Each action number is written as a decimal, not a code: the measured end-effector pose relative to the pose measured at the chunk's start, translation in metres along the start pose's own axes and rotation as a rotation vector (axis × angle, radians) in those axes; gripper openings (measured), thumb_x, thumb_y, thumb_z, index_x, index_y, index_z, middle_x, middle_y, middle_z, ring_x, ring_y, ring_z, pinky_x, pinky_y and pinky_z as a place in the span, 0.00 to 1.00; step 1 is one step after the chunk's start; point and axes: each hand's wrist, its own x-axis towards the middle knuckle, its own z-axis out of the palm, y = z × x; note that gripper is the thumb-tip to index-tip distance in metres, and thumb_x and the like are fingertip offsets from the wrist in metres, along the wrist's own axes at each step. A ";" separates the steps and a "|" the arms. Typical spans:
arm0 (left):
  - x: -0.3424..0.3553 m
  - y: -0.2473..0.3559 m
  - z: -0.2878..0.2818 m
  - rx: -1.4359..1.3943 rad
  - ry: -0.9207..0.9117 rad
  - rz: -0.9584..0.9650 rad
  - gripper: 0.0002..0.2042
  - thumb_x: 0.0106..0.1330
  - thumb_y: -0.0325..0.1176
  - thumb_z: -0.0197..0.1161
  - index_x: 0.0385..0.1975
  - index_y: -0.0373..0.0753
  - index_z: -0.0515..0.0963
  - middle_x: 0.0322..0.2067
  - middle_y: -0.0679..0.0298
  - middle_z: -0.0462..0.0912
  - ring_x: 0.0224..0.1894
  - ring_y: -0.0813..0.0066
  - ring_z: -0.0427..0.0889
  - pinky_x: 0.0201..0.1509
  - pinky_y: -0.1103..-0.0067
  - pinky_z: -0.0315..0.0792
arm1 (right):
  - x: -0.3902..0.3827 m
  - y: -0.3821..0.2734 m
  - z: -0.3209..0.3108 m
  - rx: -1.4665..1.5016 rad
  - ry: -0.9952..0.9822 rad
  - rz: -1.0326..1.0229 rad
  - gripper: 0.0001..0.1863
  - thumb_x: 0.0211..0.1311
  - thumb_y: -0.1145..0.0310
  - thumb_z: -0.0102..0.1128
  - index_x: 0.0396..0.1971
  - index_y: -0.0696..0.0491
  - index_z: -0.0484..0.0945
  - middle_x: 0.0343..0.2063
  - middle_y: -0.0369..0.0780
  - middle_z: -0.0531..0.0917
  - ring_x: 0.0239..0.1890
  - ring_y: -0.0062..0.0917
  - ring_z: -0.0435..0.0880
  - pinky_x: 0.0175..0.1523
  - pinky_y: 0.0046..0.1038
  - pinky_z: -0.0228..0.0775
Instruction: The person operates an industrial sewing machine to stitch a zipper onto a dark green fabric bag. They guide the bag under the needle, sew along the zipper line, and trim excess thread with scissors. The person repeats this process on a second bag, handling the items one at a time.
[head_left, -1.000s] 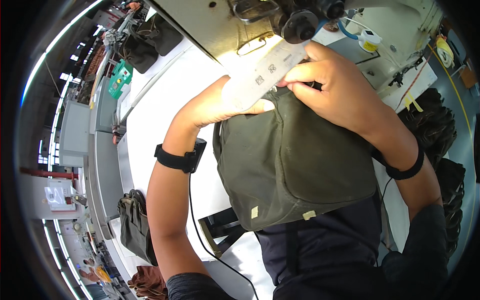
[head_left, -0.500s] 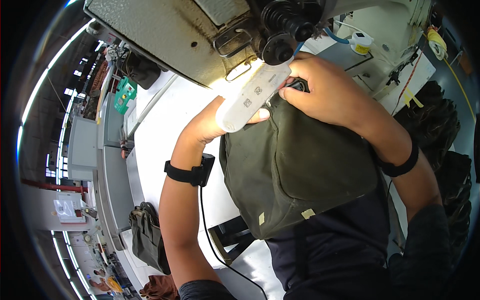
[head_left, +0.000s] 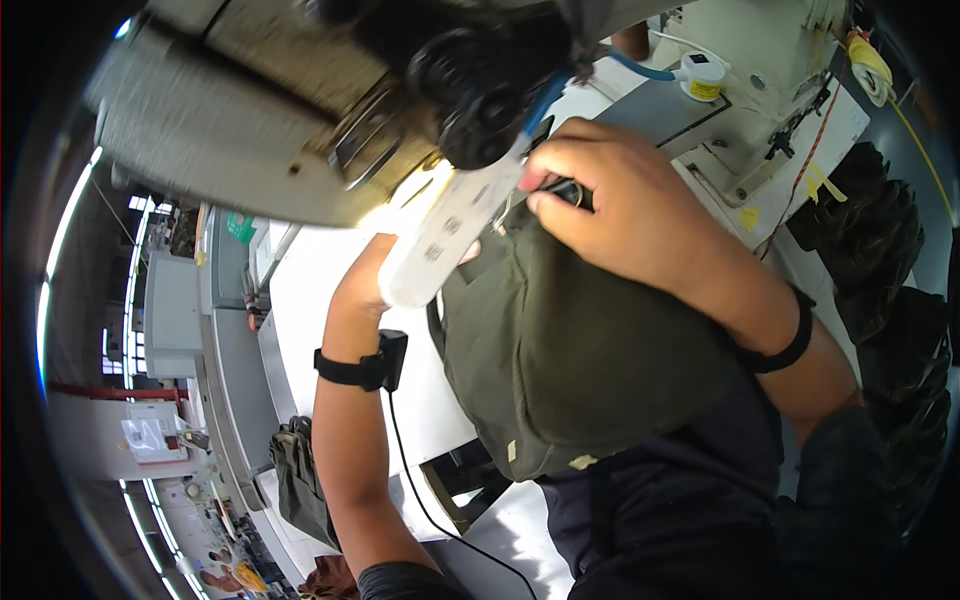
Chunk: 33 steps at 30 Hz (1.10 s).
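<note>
An olive-green fabric bag [head_left: 610, 340] hangs over my lap, its upper edge beneath the sewing machine head [head_left: 250, 120]. My right hand [head_left: 610, 190] pinches at the bag's top edge with thumb and forefinger. A dark, shiny curved piece [head_left: 570, 192] shows under its fingers; I cannot make out its kind. My left hand [head_left: 360, 275] is at the bag's left upper edge, mostly hidden behind a white lamp bar [head_left: 435, 240]. Only its thumb tip shows, against the cloth. Two pale tape bits stick to the bag's lower edge.
A white worktable [head_left: 300, 330] spreads to the left. Another dark green bag [head_left: 298, 480] lies at lower left. Dark cloth pieces [head_left: 870, 250] are piled at right, and a blue hose [head_left: 640, 70] runs beside the machine. A black cable trails from my left wristband.
The view has shifted, and the machine head and lamp sit further left and lower. My right hand stays at the bag's top edge. Less of my left thumb shows.
</note>
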 end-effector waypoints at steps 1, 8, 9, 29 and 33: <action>0.003 -0.001 -0.009 -0.022 0.050 -0.063 0.30 0.54 0.24 0.82 0.57 0.34 0.75 0.35 0.69 0.81 0.37 0.82 0.79 0.41 0.82 0.76 | -0.005 -0.001 -0.003 -0.001 0.006 -0.006 0.04 0.58 0.72 0.65 0.32 0.56 0.81 0.32 0.44 0.84 0.37 0.42 0.84 0.45 0.41 0.73; 0.011 0.026 -0.044 0.201 0.088 -0.200 0.27 0.60 0.32 0.78 0.59 0.33 0.77 0.45 0.58 0.81 0.48 0.68 0.80 0.53 0.73 0.74 | -0.070 -0.045 0.012 0.914 0.377 0.631 0.12 0.73 0.68 0.66 0.48 0.58 0.77 0.39 0.33 0.81 0.39 0.13 0.81 0.44 0.21 0.74; 0.017 0.026 -0.047 0.253 0.059 -0.200 0.27 0.61 0.32 0.77 0.59 0.33 0.77 0.47 0.57 0.81 0.49 0.66 0.80 0.54 0.71 0.74 | -0.075 -0.041 0.016 1.011 0.274 0.715 0.12 0.73 0.67 0.66 0.49 0.58 0.78 0.39 0.33 0.82 0.40 0.13 0.81 0.45 0.21 0.74; -0.124 0.010 0.129 1.547 0.370 0.235 0.53 0.49 0.50 0.81 0.76 0.37 0.62 0.74 0.53 0.65 0.77 0.54 0.61 0.81 0.52 0.45 | -0.073 -0.015 0.046 0.881 -0.170 0.380 0.09 0.76 0.67 0.61 0.36 0.57 0.82 0.29 0.26 0.80 0.33 0.07 0.72 0.36 0.19 0.65; -0.091 -0.008 0.127 1.468 0.454 0.313 0.51 0.51 0.44 0.80 0.76 0.38 0.61 0.74 0.54 0.66 0.77 0.54 0.62 0.81 0.50 0.44 | -0.070 -0.023 0.052 1.047 0.026 0.539 0.16 0.75 0.60 0.63 0.31 0.58 0.84 0.26 0.30 0.84 0.29 0.10 0.76 0.34 0.21 0.68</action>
